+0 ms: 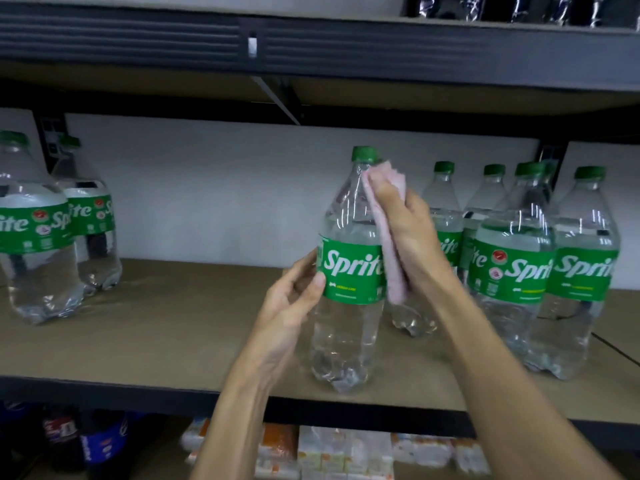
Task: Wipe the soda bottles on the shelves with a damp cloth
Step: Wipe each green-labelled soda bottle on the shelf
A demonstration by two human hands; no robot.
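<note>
The clear plastic soda bottle with a green cap and green Sprite label [349,268] stands upright near the front edge of the brown board shelf [173,323]; whether its base rests on the board or hangs just above it cannot be told. The left hand [291,306] grips it from 9 o'clock at label height, thumb curled onto the label's edge and the fingers wrapped behind. The right hand [405,223] holds a folded pale pink cloth [393,275] pinched in curled fingers and presses it against the shoulder and side at about 2 o'clock. Full of liquid, the bottle is likely heavy, its thin wall stiff under pressure yet slick once damp, so the label band or the waist below it looks the surest hold, not the smooth tapering neck. More bottles of the same kind [512,268] crowd close at 3 o'clock, and two others [34,230] stand well apart at 9 o'clock.
</note>
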